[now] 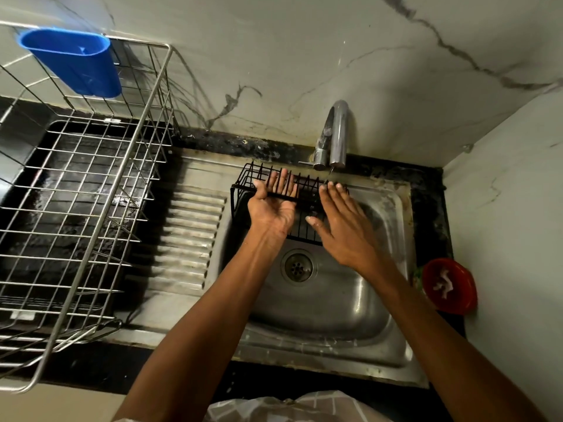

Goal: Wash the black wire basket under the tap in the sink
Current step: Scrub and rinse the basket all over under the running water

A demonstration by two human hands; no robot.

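Note:
The black wire basket (243, 190) is held at the back of the steel sink (335, 303), just below the chrome tap (335, 132). A thin stream of water falls from the spout onto its right end. My left hand (272, 208) grips the basket's near rim, thumb over the bar and fingers spread behind the wires. My right hand (344, 226) lies flat with fingers extended on the basket's right part, palm down. The hands hide the basket's middle.
A steel dish rack (91, 190) with a blue cutlery cup (76, 60) stands on the left counter. The sink's ribbed drainboard (189, 239) lies between rack and basin. A red dish (449, 284) sits at the right edge. Marble walls close in behind and right.

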